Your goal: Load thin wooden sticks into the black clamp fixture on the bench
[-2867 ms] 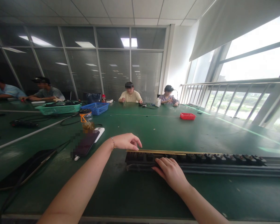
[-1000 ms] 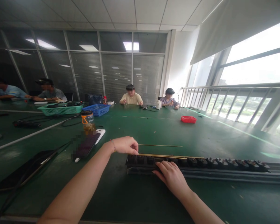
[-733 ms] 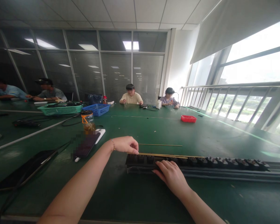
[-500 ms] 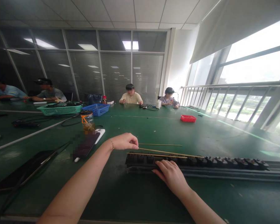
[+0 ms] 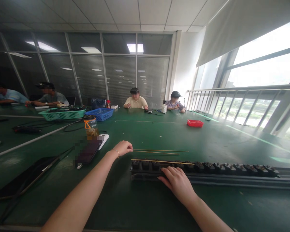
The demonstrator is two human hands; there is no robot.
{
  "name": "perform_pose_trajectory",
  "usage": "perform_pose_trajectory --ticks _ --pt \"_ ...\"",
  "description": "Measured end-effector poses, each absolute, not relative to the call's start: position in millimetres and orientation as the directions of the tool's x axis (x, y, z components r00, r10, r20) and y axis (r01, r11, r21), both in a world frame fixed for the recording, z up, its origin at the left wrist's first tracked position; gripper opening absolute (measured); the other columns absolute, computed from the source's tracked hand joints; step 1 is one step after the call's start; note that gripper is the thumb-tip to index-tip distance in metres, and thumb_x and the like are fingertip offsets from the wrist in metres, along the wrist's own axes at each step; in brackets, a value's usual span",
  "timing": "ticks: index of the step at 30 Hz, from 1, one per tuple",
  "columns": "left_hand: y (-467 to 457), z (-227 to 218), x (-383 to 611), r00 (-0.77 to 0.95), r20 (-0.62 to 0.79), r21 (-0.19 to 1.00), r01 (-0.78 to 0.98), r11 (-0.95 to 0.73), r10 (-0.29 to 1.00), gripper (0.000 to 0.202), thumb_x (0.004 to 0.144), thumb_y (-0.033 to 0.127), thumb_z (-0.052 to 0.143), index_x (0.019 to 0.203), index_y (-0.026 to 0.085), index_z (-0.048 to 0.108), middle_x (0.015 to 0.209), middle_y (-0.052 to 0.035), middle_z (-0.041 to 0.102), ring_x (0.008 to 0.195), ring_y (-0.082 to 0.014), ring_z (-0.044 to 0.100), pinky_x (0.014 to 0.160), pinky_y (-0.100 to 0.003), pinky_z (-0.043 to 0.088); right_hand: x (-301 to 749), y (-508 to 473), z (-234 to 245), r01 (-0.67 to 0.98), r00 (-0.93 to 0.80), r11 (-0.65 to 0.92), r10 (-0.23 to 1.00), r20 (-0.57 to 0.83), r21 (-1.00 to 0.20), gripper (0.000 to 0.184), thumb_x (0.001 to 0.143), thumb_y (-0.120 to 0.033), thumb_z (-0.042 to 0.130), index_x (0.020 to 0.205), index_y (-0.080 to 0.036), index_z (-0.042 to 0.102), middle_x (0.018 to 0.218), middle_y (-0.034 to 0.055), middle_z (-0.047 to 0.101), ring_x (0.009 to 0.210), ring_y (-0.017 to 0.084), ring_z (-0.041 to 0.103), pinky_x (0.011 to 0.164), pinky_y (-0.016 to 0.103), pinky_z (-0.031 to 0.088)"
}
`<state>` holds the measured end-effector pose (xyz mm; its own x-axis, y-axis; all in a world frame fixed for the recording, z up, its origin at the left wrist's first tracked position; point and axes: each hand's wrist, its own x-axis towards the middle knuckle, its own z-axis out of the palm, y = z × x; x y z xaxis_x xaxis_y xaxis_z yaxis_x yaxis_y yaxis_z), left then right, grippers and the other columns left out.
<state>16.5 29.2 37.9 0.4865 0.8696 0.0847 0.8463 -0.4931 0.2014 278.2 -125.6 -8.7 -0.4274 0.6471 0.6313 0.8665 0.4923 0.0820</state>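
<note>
A thin yellowish stick is pinched at its left end between the closed fingers of my left hand, above the green tabletop behind the rail. Just beyond it lies a second thin stick. My right hand grips the near side of a long black rail, fingers curled over its edge and thumb low on the front. Small black blocks with metal-looking tops line the rail. Across the blocks at the left end rests a third stick. My right fingers cover some blocks.
To the left are a dark phone, a white device, a jar with an orange band and a dark tablet. Farther back stand a green basket, a blue basket and a red tray. Several people sit beyond.
My left hand has moved left and slightly back with its stick, whose far end has left the blocks on the rail. My right hand has stayed in place.
</note>
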Motion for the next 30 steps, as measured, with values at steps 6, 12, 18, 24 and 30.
perform_pose_trajectory --ticks 6,12,18,24,30 --pt "34 28 16 0.412 0.199 0.208 0.869 -0.449 0.889 0.019 0.074 0.03 0.049 0.076 0.019 0.064 0.082 -0.0041 0.062 0.076 -0.0156 0.056 0.066 -0.024 0.039 279 -124 -10 0.867 -0.427 0.492 0.647 0.632 0.082 0.022 0.084 -0.036 0.041 0.09 -0.019 0.054 0.072 0.0006 0.056 0.066 0.012 0.052 0.062 0.026 0.033" --pt "7 82 34 0.454 0.277 0.372 0.762 -0.53 0.847 0.03 0.078 0.039 0.043 0.085 0.017 0.062 0.082 -0.0027 0.063 0.074 -0.0141 0.056 0.066 -0.023 0.04 281 -125 -8 0.865 -0.428 0.493 0.631 0.647 0.09 0.023 0.085 -0.036 0.04 0.089 -0.019 0.054 0.072 0.001 0.056 0.066 0.011 0.052 0.061 0.025 0.033" --pt "-47 118 59 0.74 -0.037 0.363 0.636 -0.681 0.671 0.019 0.069 0.035 0.057 0.08 0.021 0.065 0.072 0.0015 0.064 0.066 -0.0112 0.056 0.058 -0.019 0.038 280 -125 -6 0.867 -0.429 0.49 0.638 0.64 0.092 0.023 0.085 -0.037 0.041 0.089 -0.019 0.054 0.071 0.0004 0.056 0.065 0.011 0.052 0.061 0.025 0.033" --pt "-51 108 68 0.73 -0.04 0.268 0.665 -0.697 0.682 0.01 0.069 0.025 0.056 0.071 0.021 0.065 0.067 0.0011 0.063 0.064 -0.0115 0.056 0.056 -0.02 0.037 280 -125 -5 0.864 -0.434 0.495 0.631 0.644 0.097 0.024 0.085 -0.037 0.04 0.089 -0.019 0.055 0.071 0.0004 0.056 0.064 0.011 0.052 0.061 0.025 0.033" --pt "-49 106 67 0.735 -0.036 0.241 0.664 -0.708 0.677 0.009 0.068 0.024 0.057 0.071 0.021 0.065 0.068 0.0012 0.064 0.064 -0.0116 0.056 0.055 -0.02 0.036 280 -126 -5 0.867 -0.429 0.491 0.643 0.635 0.088 0.024 0.085 -0.037 0.04 0.089 -0.019 0.055 0.071 0.0009 0.056 0.065 0.011 0.052 0.06 0.025 0.033"
